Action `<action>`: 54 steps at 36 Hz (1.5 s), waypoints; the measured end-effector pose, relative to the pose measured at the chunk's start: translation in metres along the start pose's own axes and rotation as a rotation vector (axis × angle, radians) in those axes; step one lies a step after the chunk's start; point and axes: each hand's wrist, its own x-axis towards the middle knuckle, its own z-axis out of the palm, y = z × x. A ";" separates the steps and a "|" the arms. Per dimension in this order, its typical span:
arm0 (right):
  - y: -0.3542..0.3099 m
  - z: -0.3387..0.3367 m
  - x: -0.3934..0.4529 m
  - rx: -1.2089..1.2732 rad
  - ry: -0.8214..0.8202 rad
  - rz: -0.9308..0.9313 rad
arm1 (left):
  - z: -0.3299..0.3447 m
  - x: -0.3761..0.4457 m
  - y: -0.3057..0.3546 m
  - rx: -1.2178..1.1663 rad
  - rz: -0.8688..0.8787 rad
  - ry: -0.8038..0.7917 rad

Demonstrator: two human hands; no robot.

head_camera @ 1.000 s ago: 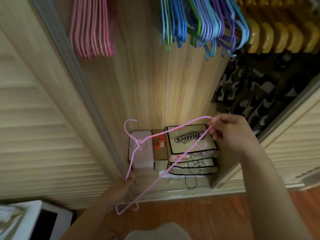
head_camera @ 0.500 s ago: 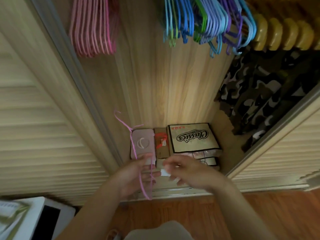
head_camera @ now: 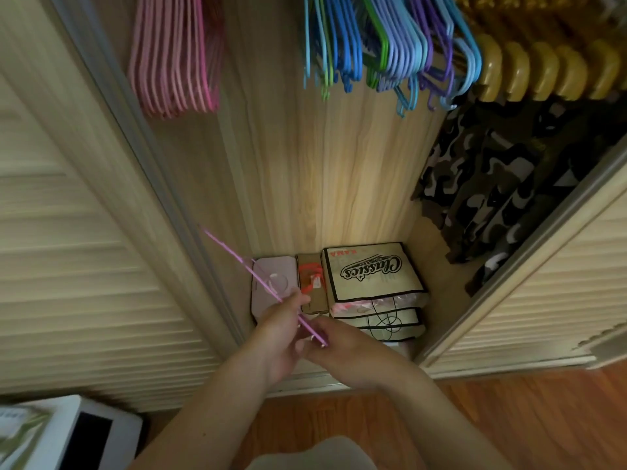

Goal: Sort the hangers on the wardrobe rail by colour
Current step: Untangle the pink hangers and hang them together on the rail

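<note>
A thin pink hanger point(head_camera: 258, 276) is seen edge-on as a slanted pink line, low in front of the open wardrobe. My left hand point(head_camera: 281, 337) grips it near its lower end. My right hand point(head_camera: 339, 344) meets the left one at the hanger's bottom tip, fingers curled there. A bunch of pink hangers point(head_camera: 176, 59) hangs at the upper left. Blue, green and purple hangers point(head_camera: 390, 49) hang mixed together at the upper middle. Thick yellow hangers point(head_camera: 546, 69) fill the upper right.
Camouflage clothes point(head_camera: 502, 184) hang under the yellow hangers. On the wardrobe floor lie a pink case point(head_camera: 268, 283), a cardboard box point(head_camera: 312, 290) and stacked "Classics" bags point(head_camera: 369, 273). Louvred doors point(head_camera: 68, 252) stand at both sides. A white device point(head_camera: 84, 432) sits at lower left.
The hanger, held spread wide between both hands a second ago, has turned edge-on. My right hand came down from its far end to join the left hand low in the middle.
</note>
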 end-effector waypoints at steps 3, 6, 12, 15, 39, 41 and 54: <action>0.002 0.007 -0.001 -0.080 0.049 0.004 | 0.000 -0.007 0.001 0.094 0.040 -0.015; -0.002 0.012 -0.003 -0.054 0.144 -0.003 | -0.001 -0.014 0.005 0.245 0.128 -0.082; -0.017 -0.008 0.003 0.116 0.343 0.035 | -0.012 -0.034 0.050 0.484 0.601 0.081; -0.034 -0.027 0.009 0.165 0.426 0.009 | -0.027 -0.059 0.092 0.535 0.956 0.281; -0.266 -0.148 0.129 0.024 0.697 -0.414 | -0.080 -0.145 0.327 1.069 1.831 1.320; -0.263 -0.150 0.143 -0.023 0.654 -0.386 | -0.082 -0.143 0.328 1.082 1.835 1.325; -0.257 -0.146 0.185 -0.127 0.482 -0.521 | -0.084 -0.137 0.329 1.113 1.887 1.337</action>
